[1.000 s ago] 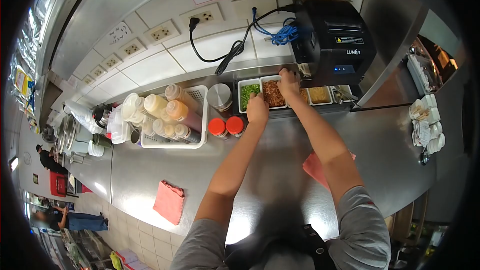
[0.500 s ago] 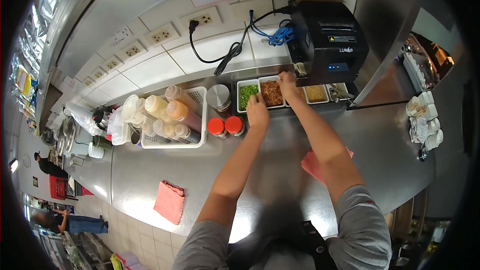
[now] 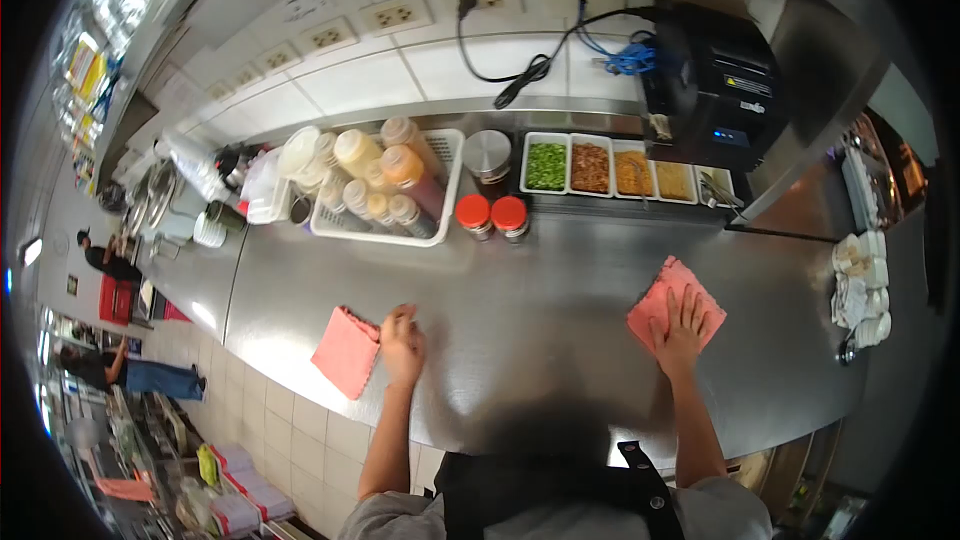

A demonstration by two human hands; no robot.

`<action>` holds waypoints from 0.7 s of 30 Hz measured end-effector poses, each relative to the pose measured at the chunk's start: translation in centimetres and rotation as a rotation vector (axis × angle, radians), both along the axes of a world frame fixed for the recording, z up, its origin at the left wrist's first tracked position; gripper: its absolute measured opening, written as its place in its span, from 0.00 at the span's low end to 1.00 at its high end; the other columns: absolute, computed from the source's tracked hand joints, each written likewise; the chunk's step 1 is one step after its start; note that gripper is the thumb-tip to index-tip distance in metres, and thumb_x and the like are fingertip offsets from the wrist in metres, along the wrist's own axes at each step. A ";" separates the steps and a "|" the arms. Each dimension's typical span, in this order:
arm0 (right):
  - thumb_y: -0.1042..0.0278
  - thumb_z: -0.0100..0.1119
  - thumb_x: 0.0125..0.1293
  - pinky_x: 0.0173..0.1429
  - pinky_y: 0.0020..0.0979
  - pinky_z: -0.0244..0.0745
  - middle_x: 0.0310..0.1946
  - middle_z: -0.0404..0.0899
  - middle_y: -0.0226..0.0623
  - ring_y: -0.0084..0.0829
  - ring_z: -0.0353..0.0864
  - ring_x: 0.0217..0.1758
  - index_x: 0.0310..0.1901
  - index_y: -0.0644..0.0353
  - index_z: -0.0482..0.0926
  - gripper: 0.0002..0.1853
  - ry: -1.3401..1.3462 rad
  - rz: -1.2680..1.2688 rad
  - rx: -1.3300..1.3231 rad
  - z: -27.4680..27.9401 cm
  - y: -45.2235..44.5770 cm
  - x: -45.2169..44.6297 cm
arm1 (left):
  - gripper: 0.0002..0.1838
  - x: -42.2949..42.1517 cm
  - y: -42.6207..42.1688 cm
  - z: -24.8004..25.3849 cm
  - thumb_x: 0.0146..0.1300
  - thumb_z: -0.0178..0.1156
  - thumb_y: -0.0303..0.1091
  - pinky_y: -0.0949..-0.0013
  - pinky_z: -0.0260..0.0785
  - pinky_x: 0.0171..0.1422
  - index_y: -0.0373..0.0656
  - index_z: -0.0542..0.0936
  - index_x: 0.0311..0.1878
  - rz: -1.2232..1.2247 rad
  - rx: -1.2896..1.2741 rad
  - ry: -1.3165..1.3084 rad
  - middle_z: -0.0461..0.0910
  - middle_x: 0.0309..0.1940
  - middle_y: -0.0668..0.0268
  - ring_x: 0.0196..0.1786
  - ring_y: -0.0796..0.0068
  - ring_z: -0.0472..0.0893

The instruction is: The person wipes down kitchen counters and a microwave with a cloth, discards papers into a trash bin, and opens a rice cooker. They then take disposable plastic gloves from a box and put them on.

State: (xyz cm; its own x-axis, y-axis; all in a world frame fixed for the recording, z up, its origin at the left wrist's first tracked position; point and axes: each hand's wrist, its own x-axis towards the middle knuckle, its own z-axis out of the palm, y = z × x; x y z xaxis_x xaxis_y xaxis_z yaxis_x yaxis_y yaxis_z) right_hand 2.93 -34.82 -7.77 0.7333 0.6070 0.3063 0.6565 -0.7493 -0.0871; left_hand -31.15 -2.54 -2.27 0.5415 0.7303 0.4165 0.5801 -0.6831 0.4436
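Observation:
My right hand [image 3: 680, 336] lies flat with spread fingers on a pink cloth [image 3: 695, 285] at the right of the steel counter. Over the left side, my left hand [image 3: 402, 348] is held loosely with bent fingers and nothing visible in it. Just left of that hand, apparently apart from it, is a second folded pink cloth [image 3: 345, 352]. Toward the wall, white trays stand in a row in a dark holder, with chopped green onion [image 3: 546, 166], brown crumbled topping [image 3: 592, 168] and orange topping [image 3: 634, 174] among them.
A white basket [image 3: 455, 180] of squeeze bottles stands at the back left. Two red-lidded jars [image 3: 491, 216] and a metal-lidded container [image 3: 487, 154] sit beside it. A black printer [image 3: 720, 90] is above the trays. White cups [image 3: 868, 290] stand far right. Two people are in the far-left background.
Both hands have left the topping trays and moved back toward me. My right hand is now on the right cloth, my left hand beside the left cloth. The view has shifted.

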 end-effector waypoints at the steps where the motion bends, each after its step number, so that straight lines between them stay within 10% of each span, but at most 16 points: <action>1: 0.45 0.50 0.65 0.73 0.54 0.41 0.73 0.54 0.38 0.48 0.51 0.74 0.69 0.42 0.62 0.31 0.017 -0.021 -0.005 -0.4 0.2 1.2 | 0.18 -2.8 0.7 -0.4 0.55 0.55 0.19 0.58 0.68 0.57 0.39 0.78 0.51 0.071 0.022 0.024 0.76 0.50 0.54 0.52 0.52 0.75; 6: 0.43 0.47 0.66 0.74 0.56 0.37 0.74 0.50 0.38 0.50 0.46 0.76 0.71 0.37 0.58 0.33 0.064 -0.202 0.022 -1.7 4.2 4.6 | 0.22 -13.1 4.1 -2.6 0.63 0.53 0.28 0.53 0.60 0.66 0.43 0.72 0.62 0.287 -0.039 0.179 0.70 0.60 0.51 0.61 0.48 0.69; 11: 0.42 0.49 0.64 0.74 0.58 0.35 0.75 0.47 0.39 0.49 0.41 0.77 0.72 0.37 0.57 0.35 0.130 0.176 -0.024 -0.9 10.6 -5.1 | 0.31 -14.9 7.7 -5.5 0.69 0.47 0.49 0.43 0.30 0.76 0.56 0.57 0.74 -0.010 -0.134 0.401 0.44 0.76 0.54 0.77 0.47 0.40; 21: 0.50 0.59 0.59 0.74 0.54 0.39 0.74 0.49 0.41 0.50 0.45 0.76 0.71 0.48 0.58 0.39 0.208 0.397 0.009 1.7 20.7 -21.1 | 0.36 -4.1 12.5 -9.4 0.67 0.43 0.60 0.34 0.26 0.73 0.57 0.53 0.75 0.082 -0.091 0.378 0.39 0.76 0.55 0.76 0.43 0.37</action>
State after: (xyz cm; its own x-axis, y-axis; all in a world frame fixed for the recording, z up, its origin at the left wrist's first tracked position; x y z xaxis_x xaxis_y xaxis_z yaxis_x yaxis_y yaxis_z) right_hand -18.13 -14.16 -6.09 0.4902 0.8520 0.1836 0.8612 -0.4411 -0.2526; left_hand -35.24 9.98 -11.68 0.5826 0.8022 0.1303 0.7652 -0.5955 0.2446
